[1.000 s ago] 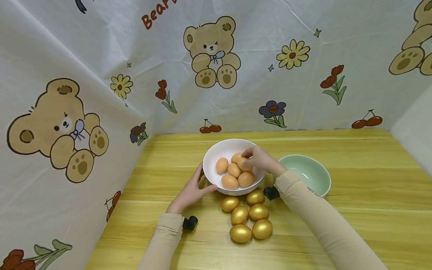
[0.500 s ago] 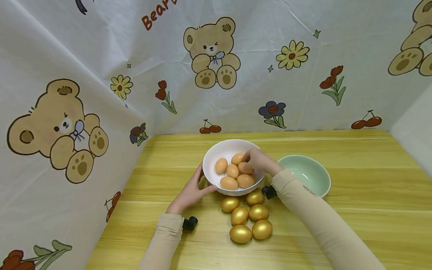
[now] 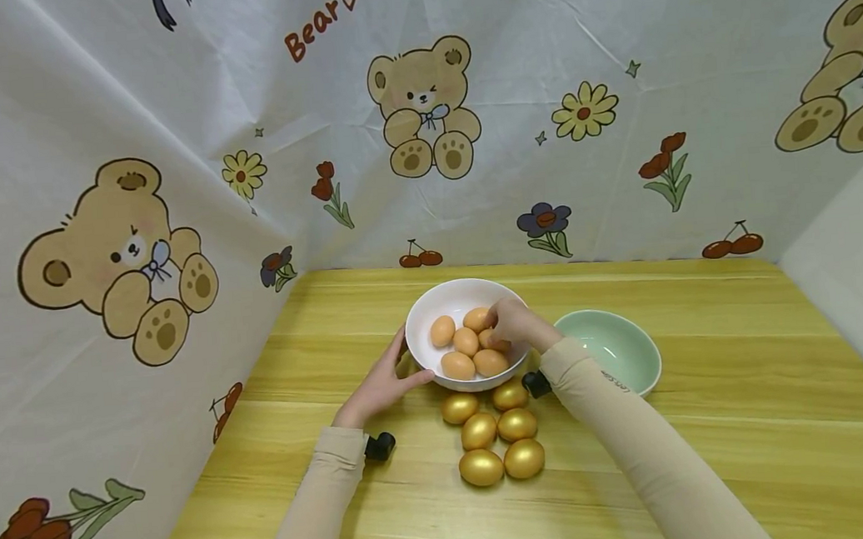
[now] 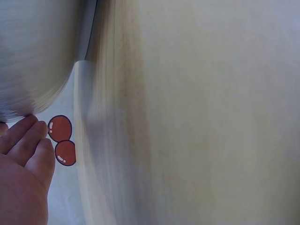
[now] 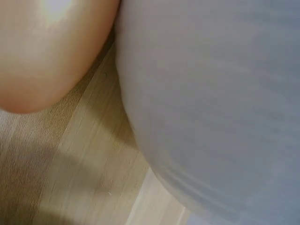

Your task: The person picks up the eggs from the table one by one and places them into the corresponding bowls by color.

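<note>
In the head view, your left hand (image 3: 381, 390), thumb and fingers spread, braces the white bowl (image 3: 425, 307) at mid-frame, while your right hand (image 3: 520, 323) pinches a brown egg (image 3: 495, 344) inside its right part, golden eggs (image 3: 479, 431) just below. The left wrist view shows your extended fingers against the bowl, lower left; the right wrist view, a shiny egg (image 5: 51, 56) upper left, the bowl's wall right.

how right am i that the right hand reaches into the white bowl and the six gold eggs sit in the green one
Not quite: the six gold eggs lie on the table, on the near side of the white bowl, not in the green bowl, as the head view shows. The right hand reaches into the white bowl.
</note>
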`<state>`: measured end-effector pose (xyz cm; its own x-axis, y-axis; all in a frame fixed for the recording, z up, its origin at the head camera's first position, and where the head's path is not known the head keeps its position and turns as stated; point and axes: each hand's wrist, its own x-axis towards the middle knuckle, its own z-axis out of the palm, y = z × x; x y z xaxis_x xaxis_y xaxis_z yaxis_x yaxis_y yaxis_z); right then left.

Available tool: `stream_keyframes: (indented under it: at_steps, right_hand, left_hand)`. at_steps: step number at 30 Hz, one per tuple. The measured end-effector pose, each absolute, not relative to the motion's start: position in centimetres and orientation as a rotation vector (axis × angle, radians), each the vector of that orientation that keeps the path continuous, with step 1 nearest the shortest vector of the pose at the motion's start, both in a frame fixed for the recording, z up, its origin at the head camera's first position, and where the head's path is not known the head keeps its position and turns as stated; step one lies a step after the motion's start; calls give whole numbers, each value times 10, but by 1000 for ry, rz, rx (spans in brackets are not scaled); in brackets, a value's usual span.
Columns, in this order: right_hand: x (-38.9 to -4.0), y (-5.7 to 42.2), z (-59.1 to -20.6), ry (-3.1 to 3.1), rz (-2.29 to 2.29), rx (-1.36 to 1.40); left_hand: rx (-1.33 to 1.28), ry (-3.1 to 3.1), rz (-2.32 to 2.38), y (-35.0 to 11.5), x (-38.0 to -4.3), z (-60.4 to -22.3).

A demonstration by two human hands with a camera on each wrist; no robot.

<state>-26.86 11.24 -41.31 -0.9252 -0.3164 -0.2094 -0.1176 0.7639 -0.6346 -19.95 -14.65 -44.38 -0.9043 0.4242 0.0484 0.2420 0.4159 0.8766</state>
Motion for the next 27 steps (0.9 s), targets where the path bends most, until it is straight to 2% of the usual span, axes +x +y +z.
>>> stream_keyframes:
  at_steps: [10,17,27]
  right_hand:
    - [-265,117,-408,2564,-1079,-304]
    - [-261,121,-408,2563,-1289,-356]
    - [-240,140,-391,2463,-1498,-412]
  left_hand:
    - [583,2538,1485,-152,-217,-478]
    - [462,2572,1458,-152,-212,-473]
    - [489,2602,1453,-155,-209,-471]
